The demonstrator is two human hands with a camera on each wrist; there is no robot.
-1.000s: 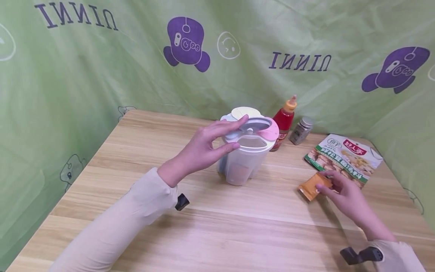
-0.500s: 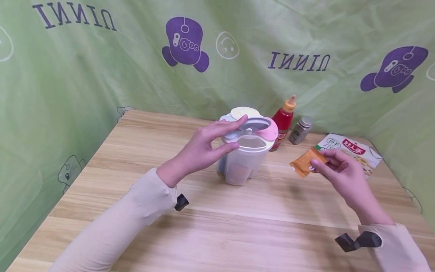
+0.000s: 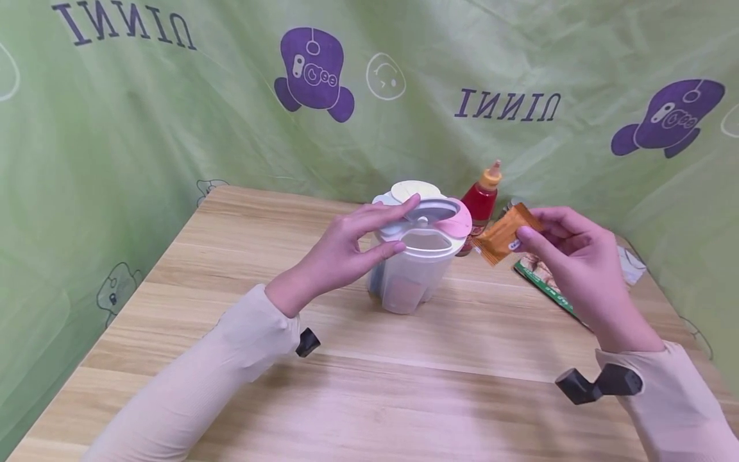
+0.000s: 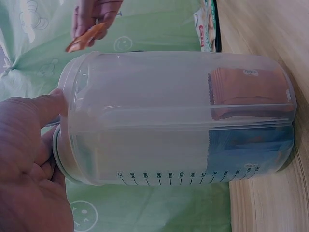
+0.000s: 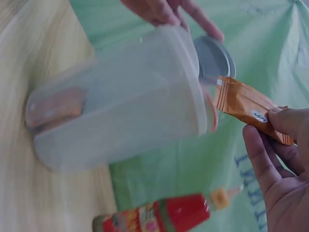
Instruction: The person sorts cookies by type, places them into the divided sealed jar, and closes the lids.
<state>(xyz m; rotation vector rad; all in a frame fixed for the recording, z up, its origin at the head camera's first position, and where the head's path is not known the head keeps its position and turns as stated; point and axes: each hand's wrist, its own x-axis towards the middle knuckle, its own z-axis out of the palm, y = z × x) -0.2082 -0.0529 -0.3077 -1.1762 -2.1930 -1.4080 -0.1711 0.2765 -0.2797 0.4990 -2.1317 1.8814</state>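
Note:
A clear divided storage container (image 3: 412, 282) stands upright, its grey flap (image 3: 435, 208) raised over an opening (image 3: 427, 240). My left hand (image 3: 340, 247) rests at its lid, the index finger straight against the flap and the thumb on the rim. An orange packet (image 4: 251, 89) and a blue packet (image 4: 246, 147) lie in the bottom, in separate compartments. Between thumb and fingers, my right hand (image 3: 577, 256) pinches another orange packet (image 3: 505, 234), held up to the right of the lid. In the right wrist view this packet's end (image 5: 222, 94) is close to the lid.
Behind the container stands a red sauce bottle (image 3: 480, 200) with an orange cap. A small spice jar (image 3: 510, 204) is mostly hidden by the held packet. A printed food pouch (image 3: 545, 282) lies at right, partly under my right hand. Green cloth (image 3: 231, 115) hangs behind the table.
My right hand has lifted the orange packet off the area by the food pouch and carried it up and left towards the container. My left hand has stayed at the lid.

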